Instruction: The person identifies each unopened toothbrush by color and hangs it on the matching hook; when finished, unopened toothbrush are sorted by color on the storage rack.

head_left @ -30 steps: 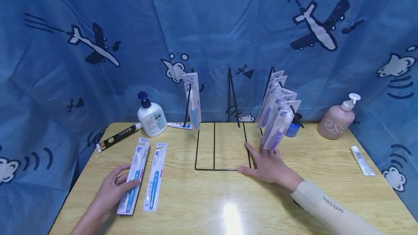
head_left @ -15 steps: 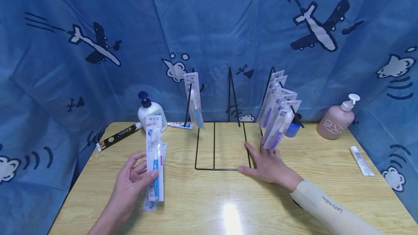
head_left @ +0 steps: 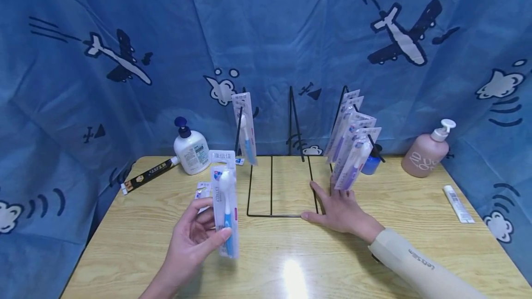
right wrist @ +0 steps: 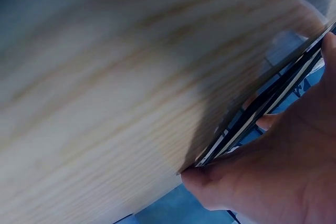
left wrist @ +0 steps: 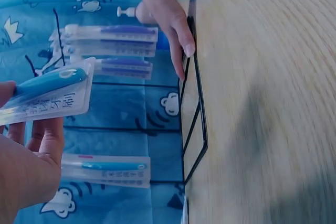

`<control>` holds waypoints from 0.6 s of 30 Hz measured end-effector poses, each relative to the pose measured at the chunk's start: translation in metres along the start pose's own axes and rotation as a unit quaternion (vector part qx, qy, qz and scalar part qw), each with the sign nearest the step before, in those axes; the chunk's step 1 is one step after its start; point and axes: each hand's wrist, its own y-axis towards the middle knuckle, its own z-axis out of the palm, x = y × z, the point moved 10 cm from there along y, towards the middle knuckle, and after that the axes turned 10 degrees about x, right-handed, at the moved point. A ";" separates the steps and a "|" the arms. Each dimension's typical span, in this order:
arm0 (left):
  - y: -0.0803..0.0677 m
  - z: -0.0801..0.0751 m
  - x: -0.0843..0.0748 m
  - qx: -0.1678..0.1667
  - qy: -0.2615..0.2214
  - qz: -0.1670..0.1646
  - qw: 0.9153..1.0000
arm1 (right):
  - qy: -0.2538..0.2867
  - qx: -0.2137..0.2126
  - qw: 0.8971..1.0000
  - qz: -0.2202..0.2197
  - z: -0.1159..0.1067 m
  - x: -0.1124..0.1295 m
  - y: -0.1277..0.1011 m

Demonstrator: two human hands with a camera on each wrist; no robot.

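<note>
My left hand holds a blue toothbrush in its clear blister pack between thumb and fingers, upright above the table. In the left wrist view the pack's lower end points toward the rack. A second packaged blue toothbrush lies on the table, mostly hidden behind this hand. My right hand rests with spread fingers on the base of a black wire rack. On the rack's left prong hangs a packaged blue toothbrush; several packaged purple toothbrushes hang on the right prong. The middle prong is bare.
Behind on the left stand a white pump bottle and a black toothpaste tube. At the right are a blue bottle, a pink pump bottle and a small white tube. A blue patterned curtain encloses the table's back.
My left hand has lifted the packaged blue toothbrush off the table and carried it rightward toward the rack, turning it upright. My right hand has stayed on the rack base.
</note>
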 end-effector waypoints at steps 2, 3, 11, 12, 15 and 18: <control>0.002 0.003 0.004 0.000 0.001 -0.007 1.000 | 0.001 0.002 1.000 0.001 -0.001 0.000 -0.001; 0.003 0.003 0.007 -0.001 0.004 -0.014 1.000 | 0.002 0.002 1.000 0.001 -0.002 0.001 -0.001; 0.012 -0.007 0.036 -0.030 0.027 -0.080 0.996 | 0.008 0.003 1.000 -0.006 -0.007 0.007 -0.004; 0.013 -0.008 0.039 -0.034 0.031 -0.084 0.995 | 0.010 0.001 1.000 -0.008 -0.007 0.007 -0.005; 0.020 -0.011 0.048 -0.043 0.034 -0.095 0.994 | 0.011 -0.007 1.000 -0.015 -0.008 0.008 -0.005; 0.031 -0.013 0.057 -0.051 0.031 -0.100 0.993 | 0.013 -0.008 1.000 -0.013 -0.007 0.007 -0.005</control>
